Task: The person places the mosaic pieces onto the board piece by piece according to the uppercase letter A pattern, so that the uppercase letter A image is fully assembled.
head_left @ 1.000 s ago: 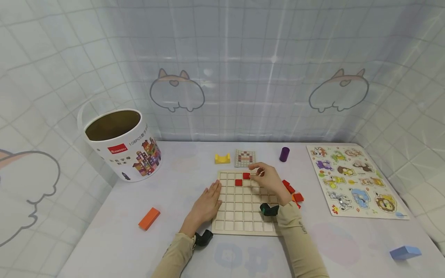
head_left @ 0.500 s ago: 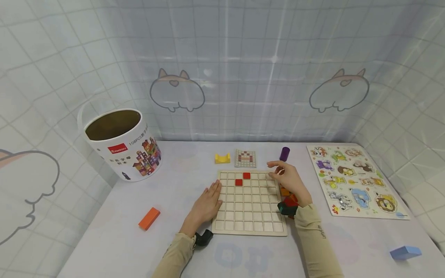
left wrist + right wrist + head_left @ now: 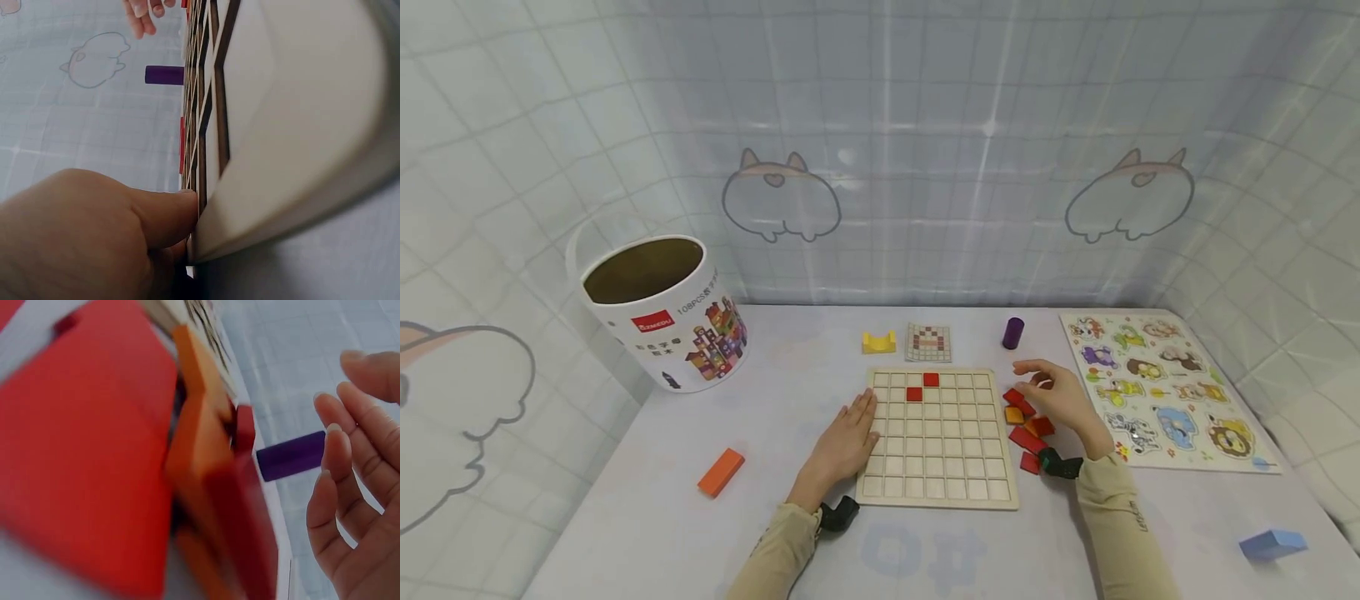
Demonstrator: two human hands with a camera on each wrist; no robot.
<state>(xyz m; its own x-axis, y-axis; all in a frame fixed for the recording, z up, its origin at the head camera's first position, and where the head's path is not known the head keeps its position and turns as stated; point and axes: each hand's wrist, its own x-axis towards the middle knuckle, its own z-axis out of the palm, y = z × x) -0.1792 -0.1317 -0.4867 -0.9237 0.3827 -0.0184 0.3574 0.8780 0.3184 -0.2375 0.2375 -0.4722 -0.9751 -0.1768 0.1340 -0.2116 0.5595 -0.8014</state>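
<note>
A wooden grid board point(image 3: 951, 450) lies flat on the table in the head view. Two red square tiles sit in its upper cells, one red tile point(image 3: 931, 380) in the top row and another red tile point(image 3: 913, 394) a row lower. My left hand point(image 3: 844, 440) rests with outstretched fingers against the board's left edge. Off the right edge, several red tiles point(image 3: 1027, 439) and orange tiles point(image 3: 1014, 415) lie in a loose heap. Over the heap's far end hovers my right hand point(image 3: 1062, 402); in the right wrist view its fingers point(image 3: 337, 453) are loosely bent around nothing.
Behind the board lie a pattern card point(image 3: 928, 342), a yellow block point(image 3: 879, 342) and a purple cylinder point(image 3: 1012, 333). An animal puzzle point(image 3: 1150, 450) lies right, with a blue block point(image 3: 1273, 545) nearer. Left are an orange block point(image 3: 721, 472) and a large bucket point(image 3: 625, 333).
My right hand has moved right, from beside the top-row red tile to over the loose tiles, uncovering the board's right side. My left hand has stayed at the board's edge.
</note>
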